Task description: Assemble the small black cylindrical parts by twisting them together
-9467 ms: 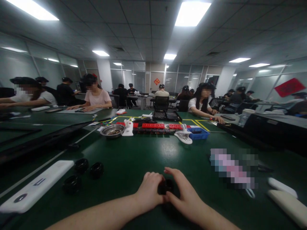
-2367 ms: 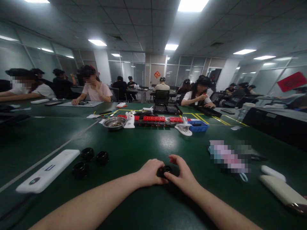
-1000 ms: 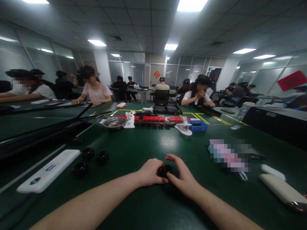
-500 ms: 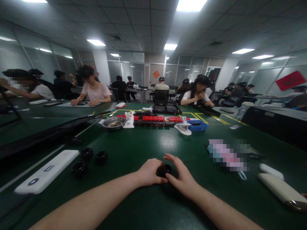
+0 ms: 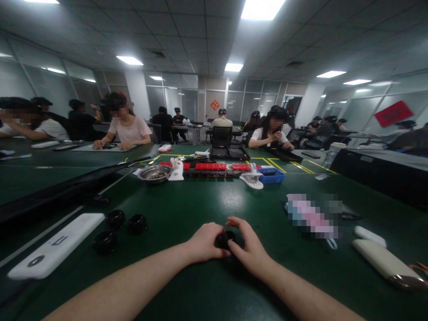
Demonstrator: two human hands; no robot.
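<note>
L hand [image 5: 203, 243] + R hand [image 5: 250, 248] both closed round small black round part [image 5: 224, 238], held low over green table [image 5: 187, 209], centre-front. Vs 0.5 s ago: grip and pose unchanged, only view drifted; work on part looks mid-step. 3 similar black rings [image 5: 115, 227] lie well apart at left, beside white case [image 5: 55, 249].

Ceiling panels [image 5: 262, 8] light my room dimly and coolly, leaving a soft glare on the green table [image 5: 234, 200]. Edges bend and blur; my forearms look soft.
</note>
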